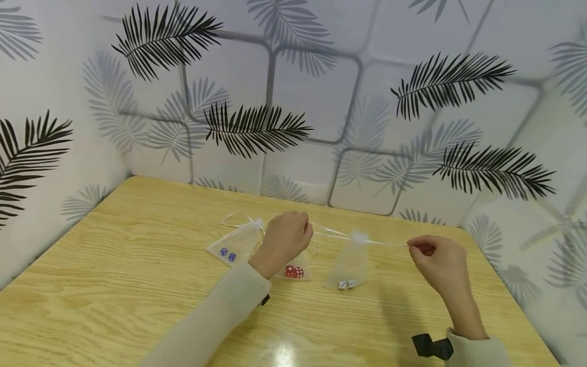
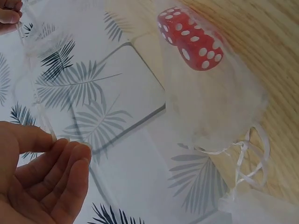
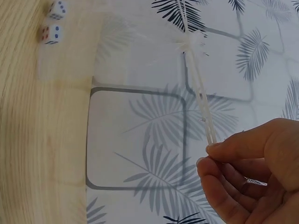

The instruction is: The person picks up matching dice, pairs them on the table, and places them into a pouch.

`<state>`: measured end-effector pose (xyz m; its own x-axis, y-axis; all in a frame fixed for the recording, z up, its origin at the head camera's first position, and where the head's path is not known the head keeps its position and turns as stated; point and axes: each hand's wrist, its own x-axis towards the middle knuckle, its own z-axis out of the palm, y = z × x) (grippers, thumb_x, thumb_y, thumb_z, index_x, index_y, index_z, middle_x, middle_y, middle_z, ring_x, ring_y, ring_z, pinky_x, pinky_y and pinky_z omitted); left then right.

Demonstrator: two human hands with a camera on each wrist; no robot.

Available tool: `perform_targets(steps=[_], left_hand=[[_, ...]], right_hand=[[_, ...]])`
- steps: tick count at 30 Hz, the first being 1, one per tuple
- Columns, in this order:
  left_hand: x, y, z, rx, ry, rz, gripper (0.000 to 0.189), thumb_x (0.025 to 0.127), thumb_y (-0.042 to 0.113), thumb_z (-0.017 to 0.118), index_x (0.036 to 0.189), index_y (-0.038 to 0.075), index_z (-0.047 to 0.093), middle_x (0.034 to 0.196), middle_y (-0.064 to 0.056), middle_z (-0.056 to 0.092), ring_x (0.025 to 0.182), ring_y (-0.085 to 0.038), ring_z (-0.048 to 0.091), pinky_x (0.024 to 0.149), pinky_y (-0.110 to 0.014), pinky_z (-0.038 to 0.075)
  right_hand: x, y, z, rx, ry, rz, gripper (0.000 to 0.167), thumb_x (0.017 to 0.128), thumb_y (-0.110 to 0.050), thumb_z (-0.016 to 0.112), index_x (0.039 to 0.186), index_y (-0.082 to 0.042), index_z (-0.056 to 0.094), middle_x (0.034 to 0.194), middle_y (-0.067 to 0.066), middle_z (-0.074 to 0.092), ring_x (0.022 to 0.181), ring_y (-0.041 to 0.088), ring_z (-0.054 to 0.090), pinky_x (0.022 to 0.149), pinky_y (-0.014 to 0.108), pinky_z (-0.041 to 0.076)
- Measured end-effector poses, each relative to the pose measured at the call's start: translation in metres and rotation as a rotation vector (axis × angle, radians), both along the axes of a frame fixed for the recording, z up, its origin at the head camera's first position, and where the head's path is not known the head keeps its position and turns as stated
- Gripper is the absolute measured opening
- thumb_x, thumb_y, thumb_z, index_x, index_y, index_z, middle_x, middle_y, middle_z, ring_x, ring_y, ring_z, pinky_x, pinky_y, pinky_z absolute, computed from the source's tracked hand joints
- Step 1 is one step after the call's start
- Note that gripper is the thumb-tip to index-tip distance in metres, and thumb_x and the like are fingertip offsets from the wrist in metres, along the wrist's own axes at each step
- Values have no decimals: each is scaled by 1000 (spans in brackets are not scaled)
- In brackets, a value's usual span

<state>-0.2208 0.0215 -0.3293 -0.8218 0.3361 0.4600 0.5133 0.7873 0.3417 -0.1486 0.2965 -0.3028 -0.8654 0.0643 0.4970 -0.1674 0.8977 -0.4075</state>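
Three sheer white drawstring bags lie on the wooden table (image 1: pixel 137 265). The right-hand bag (image 1: pixel 349 262) holds two white dice (image 1: pixel 347 284) (image 3: pixel 51 23). Its thin drawstring (image 1: pixel 385 242) (image 3: pixel 202 100) is stretched taut between both hands. My left hand (image 1: pixel 304 229) (image 2: pixel 58 144) pinches one end, hovering over the middle bag (image 2: pixel 215 102) with two red dice (image 1: pixel 294 271) (image 2: pixel 191 39). My right hand (image 1: pixel 415 247) (image 3: pixel 208 154) pinches the other end between thumb and fingertips, to the right of the bag. The gathered bag neck (image 1: pixel 359 238) (image 3: pixel 191 42) sits midway along the string.
A third bag (image 1: pixel 234 243) with two blue dice (image 1: pixel 228 254) lies left of my left hand, its loose ribbon (image 1: pixel 234 220) behind it. Leaf-patterned walls (image 1: pixel 321 102) close in the table at the back and both sides.
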Motion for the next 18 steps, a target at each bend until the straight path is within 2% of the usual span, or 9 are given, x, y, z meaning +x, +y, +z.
perform_targets(steps=[4,6,11,18], left_hand=[[-8,6,-3,-31,-35,56,40,95,15,53,56,14,39,51,4,36,45,-8,29,39,-19,24],[-10,8,-5,-40,-58,65,42,95,15,53,56,14,39,50,4,34,43,-7,28,38,-19,24],[-9,14,-13,-46,-116,45,45,95,14,54,55,15,34,47,6,28,40,-6,24,36,-17,21],[-10,26,-25,-158,-118,27,43,94,13,53,55,15,35,48,6,27,40,-5,22,35,-18,20]], right_hand=[[-10,-1,-8,-26,-53,-28,16,85,-6,61,92,0,74,75,13,70,60,14,58,53,27,44],[-14,-3,-11,-38,-78,-27,17,87,-7,60,93,2,73,78,15,70,61,17,59,54,29,46],[-23,-11,-20,-65,-151,-3,17,88,-9,62,94,3,72,79,17,69,64,22,61,56,33,49],[-29,-22,-33,-98,-247,41,16,87,-9,63,94,4,71,78,15,69,64,21,62,56,32,51]])
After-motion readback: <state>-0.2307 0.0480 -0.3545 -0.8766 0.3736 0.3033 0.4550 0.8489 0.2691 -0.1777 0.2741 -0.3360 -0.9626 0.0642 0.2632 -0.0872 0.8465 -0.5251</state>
